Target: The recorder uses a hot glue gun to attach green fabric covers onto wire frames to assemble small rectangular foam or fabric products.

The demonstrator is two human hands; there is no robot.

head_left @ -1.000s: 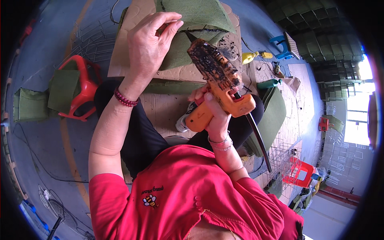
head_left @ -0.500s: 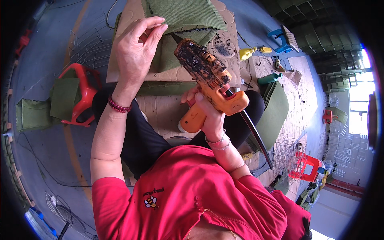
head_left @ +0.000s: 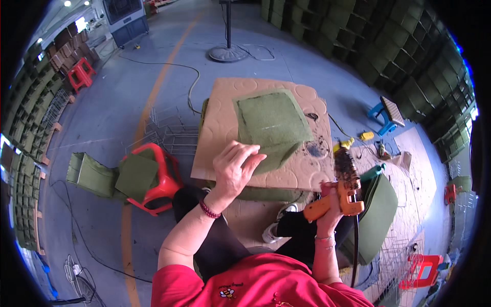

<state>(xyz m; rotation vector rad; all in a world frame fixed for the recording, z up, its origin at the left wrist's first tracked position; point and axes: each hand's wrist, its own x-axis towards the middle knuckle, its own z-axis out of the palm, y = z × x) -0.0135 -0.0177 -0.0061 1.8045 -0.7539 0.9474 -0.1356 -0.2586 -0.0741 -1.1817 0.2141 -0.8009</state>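
Observation:
My right hand (head_left: 331, 207) grips an orange glue gun (head_left: 318, 209) by its handle. Black residue cakes the front of the gun, which points away from me, and a long black glue stick (head_left: 355, 250) trails from its back. In front of me, green woven fabric (head_left: 273, 120), seemingly a folded or boxy piece, lies on a cardboard-covered work surface (head_left: 217, 120). My left hand (head_left: 232, 171) hovers over the fabric's near left side, fingers curled, with a gap between thumb and forefinger and nothing visible in them.
Dark smears (head_left: 317, 148) mark the cardboard at right. A red stool (head_left: 162, 176) with green panels stands left, wire frames (head_left: 176, 137) beside it. Stacked green sheets (head_left: 381, 220) lean near my right knee. Farther off are a blue stool (head_left: 386, 116), a stand base (head_left: 227, 54) and floor cables.
The view has lifted, showing more floor ahead. The glue gun has moved away from the fabric to the right. My left hand has drawn back nearer from the fabric's edge.

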